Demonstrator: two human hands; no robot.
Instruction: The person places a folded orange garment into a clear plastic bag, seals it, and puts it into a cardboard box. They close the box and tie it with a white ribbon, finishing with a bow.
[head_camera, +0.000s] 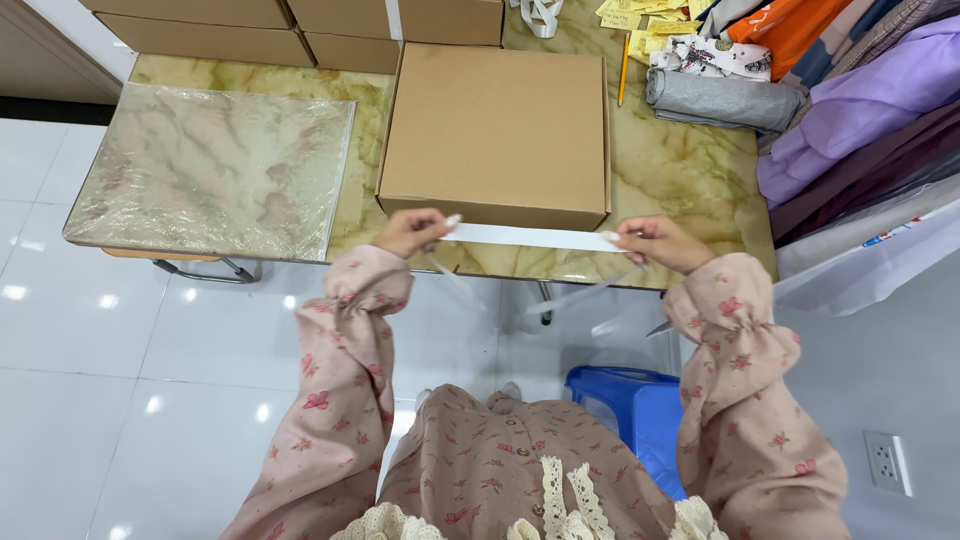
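One closed cardboard box (497, 132) at frame centre; four more boxes (290, 28) along the top edge. One white strip (530, 237) stretched just below the box's front edge. Left hand (410, 232) and right hand (660, 243) each pinch one end, fingers closed.

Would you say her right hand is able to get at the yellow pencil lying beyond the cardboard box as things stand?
Probably not right away: the right hand grips one end of the white strip, and the yellow pencil lies far up the table. The marble between them is bare.
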